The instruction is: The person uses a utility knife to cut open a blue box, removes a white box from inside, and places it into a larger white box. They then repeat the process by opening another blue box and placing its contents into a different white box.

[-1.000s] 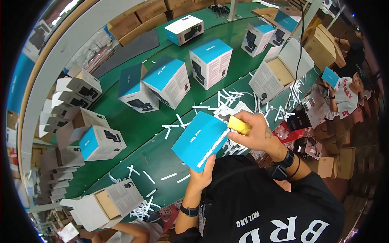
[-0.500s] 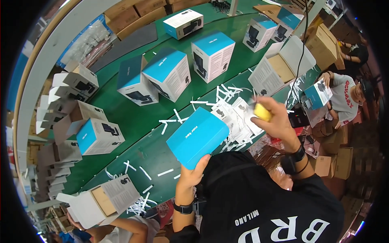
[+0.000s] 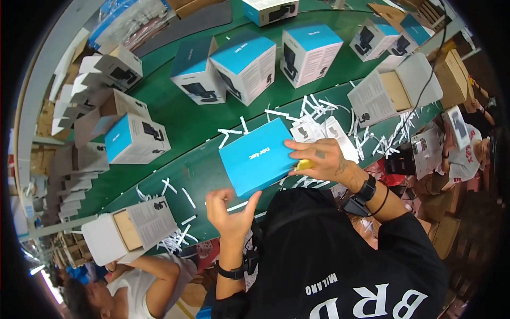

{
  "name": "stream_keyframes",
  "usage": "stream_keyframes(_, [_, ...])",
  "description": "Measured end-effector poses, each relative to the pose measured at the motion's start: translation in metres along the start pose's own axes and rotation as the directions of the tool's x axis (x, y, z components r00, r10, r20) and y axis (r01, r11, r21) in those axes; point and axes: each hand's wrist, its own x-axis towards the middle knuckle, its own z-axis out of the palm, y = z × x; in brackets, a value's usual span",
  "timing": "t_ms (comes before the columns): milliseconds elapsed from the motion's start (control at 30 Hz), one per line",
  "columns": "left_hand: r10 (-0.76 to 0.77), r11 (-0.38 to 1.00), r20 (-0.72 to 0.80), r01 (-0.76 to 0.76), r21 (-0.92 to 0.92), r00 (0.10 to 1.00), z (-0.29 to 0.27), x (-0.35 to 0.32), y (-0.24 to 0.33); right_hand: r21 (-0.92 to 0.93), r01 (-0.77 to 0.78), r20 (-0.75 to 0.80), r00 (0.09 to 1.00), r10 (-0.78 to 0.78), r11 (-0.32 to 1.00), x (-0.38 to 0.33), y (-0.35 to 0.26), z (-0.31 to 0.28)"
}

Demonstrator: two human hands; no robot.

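A blue-topped carton [image 3: 257, 157] lies in front of me on the green work table, its blue face up. My right hand [image 3: 326, 162] is at its right edge, with fingertips touching the blue face. That same hand's lower fingers are curled round a small yellow object [image 3: 304, 165], mostly hidden, whose kind I cannot make out. Just off the carton's near left corner is my left hand [image 3: 231, 212], slightly blurred, its thumb and fingers apart and nothing in it. Beyond the carton lie white printed leaflets [image 3: 311, 133] and scattered white paper strips [image 3: 313, 109].
Several blue and white cartons, such as one [image 3: 311, 56], stand across the table. Opened cartons are at the right [image 3: 372, 98] and near left [image 3: 146, 226]. A black cable [image 3: 433, 69] hangs at the right. Co-workers sit at lower left [image 3: 154, 282] and far right [image 3: 462, 154].
My left hand has let go of the carton and drawn back, fingers apart. My right hand has come left onto the carton with the yellow object. The carton has turned slightly; the whole view has shifted.
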Motion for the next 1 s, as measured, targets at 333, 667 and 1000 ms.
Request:
stream_keyframes(333, [0.441, 0.888, -0.021, -0.44, -0.134, 0.897, 0.001, 0.012, -0.036, 0.07, -0.045, -0.091, 0.994, 0.051, 0.997, -0.014, -0.021, 0.027])
stream_keyframes(667, [0.817, 0.51, 0.111, -0.799, 0.319, 0.566, 0.012, 0.026, -0.052, -0.002, 0.195, -0.146, 0.97, -0.193, 0.981, -0.021, -0.006, 0.055])
stream_keyframes(1000, [0.691, 0.412, 0.578, -0.894, 0.177, 0.433, -0.017, 0.07, 0.017, 0.094, 0.204, -0.237, 0.955, -0.177, 0.975, -0.015, -0.014, 0.063])
